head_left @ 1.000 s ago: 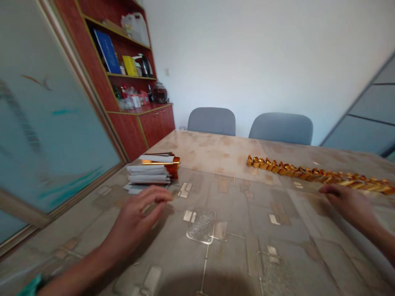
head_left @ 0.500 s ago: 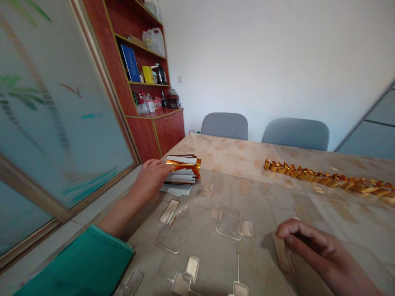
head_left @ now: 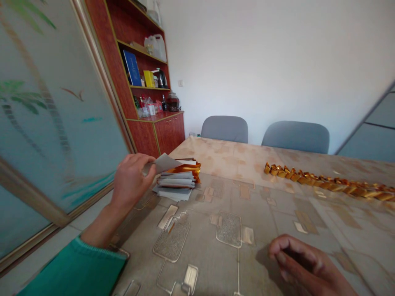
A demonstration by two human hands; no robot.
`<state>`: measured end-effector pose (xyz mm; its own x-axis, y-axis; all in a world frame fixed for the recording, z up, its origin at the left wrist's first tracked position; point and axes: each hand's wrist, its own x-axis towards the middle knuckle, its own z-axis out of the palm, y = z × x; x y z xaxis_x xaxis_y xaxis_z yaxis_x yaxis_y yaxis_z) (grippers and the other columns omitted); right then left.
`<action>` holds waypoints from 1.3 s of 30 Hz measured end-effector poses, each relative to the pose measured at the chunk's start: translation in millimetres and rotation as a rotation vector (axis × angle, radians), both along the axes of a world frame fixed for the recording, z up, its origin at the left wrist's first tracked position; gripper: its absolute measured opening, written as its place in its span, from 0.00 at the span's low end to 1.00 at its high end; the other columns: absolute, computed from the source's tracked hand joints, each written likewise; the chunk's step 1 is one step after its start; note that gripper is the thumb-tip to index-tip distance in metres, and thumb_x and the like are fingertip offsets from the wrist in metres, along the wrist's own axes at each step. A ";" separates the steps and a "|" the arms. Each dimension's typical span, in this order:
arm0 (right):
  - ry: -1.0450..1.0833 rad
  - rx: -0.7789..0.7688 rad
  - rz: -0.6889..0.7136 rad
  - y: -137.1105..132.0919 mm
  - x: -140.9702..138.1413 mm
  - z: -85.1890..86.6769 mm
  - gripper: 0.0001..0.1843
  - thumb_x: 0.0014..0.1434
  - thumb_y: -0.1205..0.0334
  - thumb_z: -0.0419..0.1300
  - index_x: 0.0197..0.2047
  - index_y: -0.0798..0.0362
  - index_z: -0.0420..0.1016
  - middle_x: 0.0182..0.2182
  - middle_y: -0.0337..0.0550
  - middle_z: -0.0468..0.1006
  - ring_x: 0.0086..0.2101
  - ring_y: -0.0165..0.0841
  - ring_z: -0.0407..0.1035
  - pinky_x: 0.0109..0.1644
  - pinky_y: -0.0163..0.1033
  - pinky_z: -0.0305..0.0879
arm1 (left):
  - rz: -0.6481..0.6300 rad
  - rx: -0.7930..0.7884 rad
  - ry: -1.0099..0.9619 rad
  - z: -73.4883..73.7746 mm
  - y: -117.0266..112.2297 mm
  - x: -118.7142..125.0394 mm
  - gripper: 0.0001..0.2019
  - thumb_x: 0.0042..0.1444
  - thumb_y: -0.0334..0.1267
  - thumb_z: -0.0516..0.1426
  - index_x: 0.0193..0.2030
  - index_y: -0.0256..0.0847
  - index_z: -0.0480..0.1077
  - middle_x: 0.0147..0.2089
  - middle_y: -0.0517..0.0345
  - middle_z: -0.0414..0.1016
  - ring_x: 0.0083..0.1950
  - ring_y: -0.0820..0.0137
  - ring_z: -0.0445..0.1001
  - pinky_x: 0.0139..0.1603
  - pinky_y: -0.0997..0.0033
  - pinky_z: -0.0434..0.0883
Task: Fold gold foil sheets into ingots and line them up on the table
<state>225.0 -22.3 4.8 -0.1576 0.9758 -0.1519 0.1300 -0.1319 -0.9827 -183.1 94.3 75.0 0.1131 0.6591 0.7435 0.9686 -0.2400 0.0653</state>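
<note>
My left hand (head_left: 132, 180) is raised beside a stack of foil paper sheets (head_left: 177, 179) at the table's left edge. Its fingers pinch the corner of the top sheet (head_left: 165, 163), which is lifted off the stack, silver side up. Gold foil shows at the stack's right end. My right hand (head_left: 304, 263) rests near the table's front edge with its fingers curled loosely and nothing visible in them. A long row of folded gold paper ingots (head_left: 327, 182) runs across the table to the right.
The table (head_left: 228, 222) has a patterned covering under clear plastic. Two grey chairs (head_left: 224, 128) stand at its far side. A red wooden cabinet (head_left: 148, 82) with shelves of bottles and books stands left, next to a frosted glass panel (head_left: 46, 123).
My left hand reached to the stack, took the top sheet by its corner and lifted it. My right hand drew back from the ingot row toward the front edge.
</note>
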 end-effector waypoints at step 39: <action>-0.375 1.122 0.083 -14.4 6.4 32.8 0.08 0.67 0.54 0.61 0.42 0.49 0.77 0.41 0.47 0.85 0.42 0.41 0.77 0.46 0.44 0.73 | -0.885 -0.038 -0.073 -62.4 -93.5 152.0 0.16 0.71 0.36 0.49 0.62 0.41 0.68 0.63 0.46 0.72 0.62 0.61 0.70 0.61 0.57 0.68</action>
<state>231.4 -36.7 37.6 -0.3550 0.5816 0.7319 0.4021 0.8018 -0.4421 -31.1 0.8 12.6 0.5459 0.3769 0.7483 0.4219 -0.8953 0.1432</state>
